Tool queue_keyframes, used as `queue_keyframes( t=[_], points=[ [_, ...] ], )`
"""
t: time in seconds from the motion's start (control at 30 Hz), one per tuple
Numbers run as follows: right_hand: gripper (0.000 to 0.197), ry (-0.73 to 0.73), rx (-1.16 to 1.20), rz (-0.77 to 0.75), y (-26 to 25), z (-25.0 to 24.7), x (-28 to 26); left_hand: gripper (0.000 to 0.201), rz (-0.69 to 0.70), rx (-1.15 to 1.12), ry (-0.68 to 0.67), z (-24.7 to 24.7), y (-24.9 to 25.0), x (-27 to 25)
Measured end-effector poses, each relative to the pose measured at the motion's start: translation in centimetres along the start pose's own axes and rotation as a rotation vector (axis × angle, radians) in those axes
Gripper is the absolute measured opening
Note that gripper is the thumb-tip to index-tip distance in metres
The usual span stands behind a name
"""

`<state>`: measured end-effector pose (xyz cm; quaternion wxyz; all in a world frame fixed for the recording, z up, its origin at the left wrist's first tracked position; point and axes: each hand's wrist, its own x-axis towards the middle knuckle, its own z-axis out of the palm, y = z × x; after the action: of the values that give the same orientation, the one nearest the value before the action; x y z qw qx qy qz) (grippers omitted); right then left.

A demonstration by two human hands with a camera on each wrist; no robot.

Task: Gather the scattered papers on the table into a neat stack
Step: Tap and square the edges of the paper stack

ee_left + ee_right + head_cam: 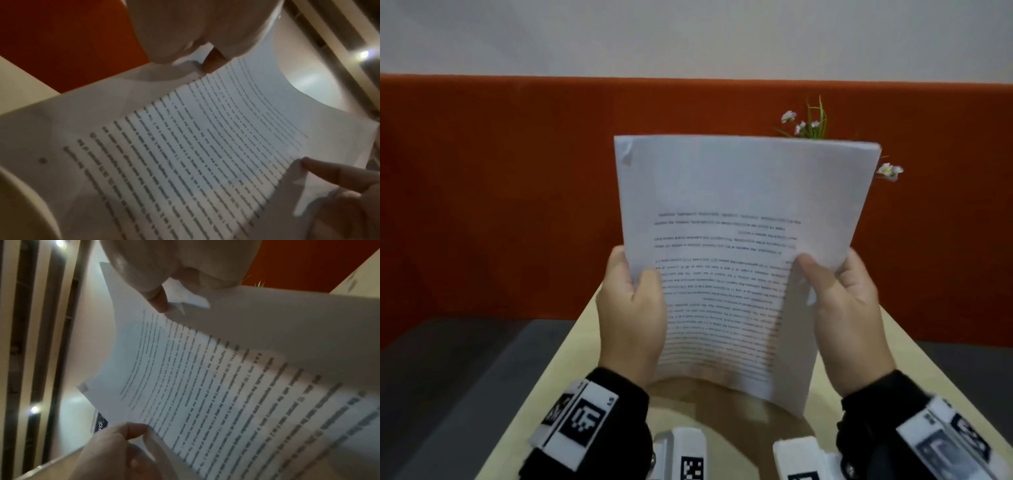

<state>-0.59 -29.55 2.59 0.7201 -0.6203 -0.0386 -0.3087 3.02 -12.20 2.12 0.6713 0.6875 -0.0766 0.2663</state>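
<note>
Both hands, left hand [631, 308] and right hand [849, 315], grip the upright paper stack [743, 219] above the table [571, 373]

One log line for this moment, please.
papers: held upright above table | left hand: grips left edge | right hand: grips right edge

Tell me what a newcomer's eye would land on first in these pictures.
First, the sheaf of printed papers held upright in the middle of the head view, its text upside down, gripped at the sides by the left hand and right hand. Behind it runs a red-orange panel, with small pale flowers peeking over the papers' top right edge.
</note>
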Motion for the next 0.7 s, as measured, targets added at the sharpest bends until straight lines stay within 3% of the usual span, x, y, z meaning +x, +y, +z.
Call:
queue_keyframes(
  t=[0.13,0.27,0.4,0.57,0.7],
  points=[
    [0.022,-0.011,0.006,-0.020,-0.2,-0.1,0.3,0.036,0.014,-0.043,0.024,-0.1,0.2,-0.1],
    [0.025,-0.036,-0.075,0.121,2.4,-0.6,-1.2,0.036,-0.070,0.091,-0.093,-0.3,-1.9,-1.3],
    [0.024,-0.065,-0.304,0.192,2.9,-1.7,-1.6,0.028,-0.112,0.257,-0.192,-1.5,-2.9,-1.4],
    [0.024,-0.121,-0.831,0.174,1.5,-3.7,-1.0,0.019,-0.066,0.484,-0.231,-3.1,-1.9,-0.6],
    [0.015,-0.164,-0.998,0.162,-1.1,-5.5,-1.3,0.015,-0.124,0.544,-0.423,-4.5,0.7,-0.4]
  ],
)
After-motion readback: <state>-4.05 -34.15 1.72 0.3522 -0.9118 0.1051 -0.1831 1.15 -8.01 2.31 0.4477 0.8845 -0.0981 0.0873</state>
